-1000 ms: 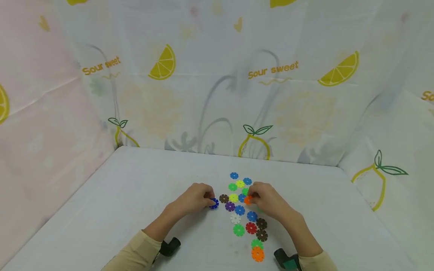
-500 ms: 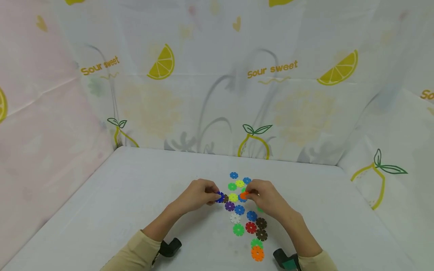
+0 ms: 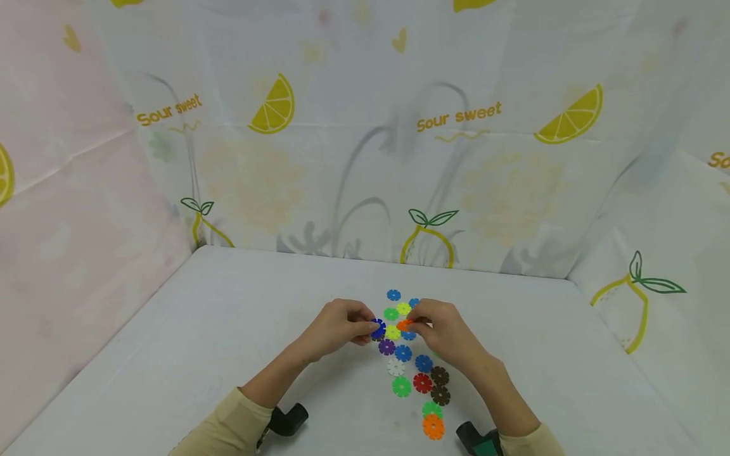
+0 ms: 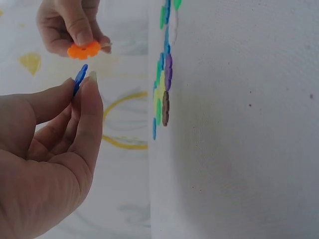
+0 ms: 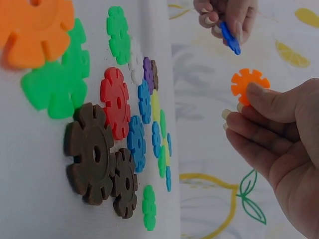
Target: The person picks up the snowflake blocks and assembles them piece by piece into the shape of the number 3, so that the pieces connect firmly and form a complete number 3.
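Between thumb and fingers, my left hand [image 3: 341,324] pinches a dark blue notched plastic disc [image 3: 378,329], raised off the table. My right hand [image 3: 443,326] pinches an orange notched disc [image 5: 247,84] by its edge. In the right wrist view the two discs face each other with a small gap. The left wrist view shows the blue disc [image 4: 80,79] nearly edge-on just below the orange disc [image 4: 83,50]. Beneath the hands lie a yellow disc [image 3: 392,332] and a purple disc [image 3: 386,347]. A brown disc behind the left fingertips is mostly hidden in the head view.
Several more notched discs lie flat on the white table [image 3: 228,354], among them a red disc [image 3: 422,383], a white disc [image 3: 396,367] and another orange disc [image 3: 433,427] near the front. Lemon-printed cloth [image 3: 342,177] walls stand behind and at both sides.
My left hand has lifted the blue disc and moved right, over the brown disc. My right hand has brought its orange disc left and slightly up, so the two discs are closer together.
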Demonstrator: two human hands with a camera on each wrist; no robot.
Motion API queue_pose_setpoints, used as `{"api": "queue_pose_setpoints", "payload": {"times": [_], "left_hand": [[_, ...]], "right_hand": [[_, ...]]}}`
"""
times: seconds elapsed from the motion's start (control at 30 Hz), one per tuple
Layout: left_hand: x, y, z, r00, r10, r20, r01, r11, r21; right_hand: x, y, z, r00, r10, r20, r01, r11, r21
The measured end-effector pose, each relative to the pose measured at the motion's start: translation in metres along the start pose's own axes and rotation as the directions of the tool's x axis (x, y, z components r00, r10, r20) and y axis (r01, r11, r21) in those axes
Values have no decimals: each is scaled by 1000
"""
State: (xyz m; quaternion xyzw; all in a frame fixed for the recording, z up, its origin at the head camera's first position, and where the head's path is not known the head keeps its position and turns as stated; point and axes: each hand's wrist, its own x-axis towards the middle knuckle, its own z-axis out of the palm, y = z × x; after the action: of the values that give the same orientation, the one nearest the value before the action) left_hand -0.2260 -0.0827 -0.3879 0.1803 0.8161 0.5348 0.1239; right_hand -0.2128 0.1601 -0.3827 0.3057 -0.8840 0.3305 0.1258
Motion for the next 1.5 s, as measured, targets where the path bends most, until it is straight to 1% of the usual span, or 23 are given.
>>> {"api": "queue_pose_setpoints", "payload": {"times": [0.17, 0.37, 0.67, 0.9, 1.07, 1.3, 1.5], "left_hand": [[-1, 2, 2, 1000, 9, 0, -9, 999, -49], [-1, 2, 4, 1000, 10, 4, -10, 996, -88], [0, 4, 5, 1000, -4, 23, 7, 990, -143], [0, 7, 5, 999, -21, 45, 29, 981, -194], [0, 9, 4, 998, -32, 62, 45, 973, -225], [-2, 11, 4, 998, -27, 52, 39, 970, -240], [-2, 10, 7, 1000, -16, 22, 21, 965, -260]], "right_hand": [[1, -5, 1, 1000, -19, -10, 19, 1000, 15], [2, -8, 3, 998, -52, -46, 53, 999, 10], [2, -12, 4, 993, -57, -99, 63, 996, 61], [2, -15, 7, 988, -76, -133, 83, 995, 47], [1, -18, 9, 980, -107, -165, 114, 993, 29], [2, -20, 12, 973, -133, -189, 143, 989, 37], [1, -22, 13, 965, -161, -206, 169, 985, 20]]}}
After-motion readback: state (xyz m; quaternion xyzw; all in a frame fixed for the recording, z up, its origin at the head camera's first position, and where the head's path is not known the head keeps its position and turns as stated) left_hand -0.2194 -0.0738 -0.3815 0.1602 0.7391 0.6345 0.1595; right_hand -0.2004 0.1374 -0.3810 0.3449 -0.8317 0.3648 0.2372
